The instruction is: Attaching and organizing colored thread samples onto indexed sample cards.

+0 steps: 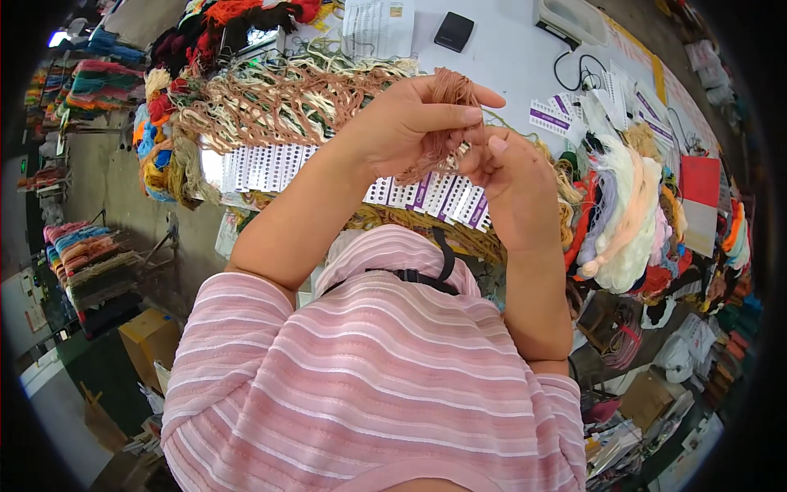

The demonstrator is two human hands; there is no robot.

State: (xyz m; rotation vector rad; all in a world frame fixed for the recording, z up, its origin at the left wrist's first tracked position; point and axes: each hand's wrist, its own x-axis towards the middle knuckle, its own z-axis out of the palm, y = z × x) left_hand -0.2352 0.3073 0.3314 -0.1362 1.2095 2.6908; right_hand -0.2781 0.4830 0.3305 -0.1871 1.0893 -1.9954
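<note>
A bundle of brown thread (451,86) hangs over the fingers of my left hand (414,123), which is closed round it above the table. The strands drop behind the palm towards the cards below. Close beside it, my right hand (512,168) has its fingertips pinched together at the bundle's lower strands. Under my hands lies a row of white punched cards (275,166) with purple ends. Strands of brown, cream and green thread (279,102) are spread in a wide layer just beyond those cards, to the left.
A black flat box (454,32) and a printed sheet (379,29) lie on the white table (500,57). At the right, pale and coloured skeins (627,209) hang over the edge. More yarn hangs on racks (94,262) at the left, near a cardboard box (150,347).
</note>
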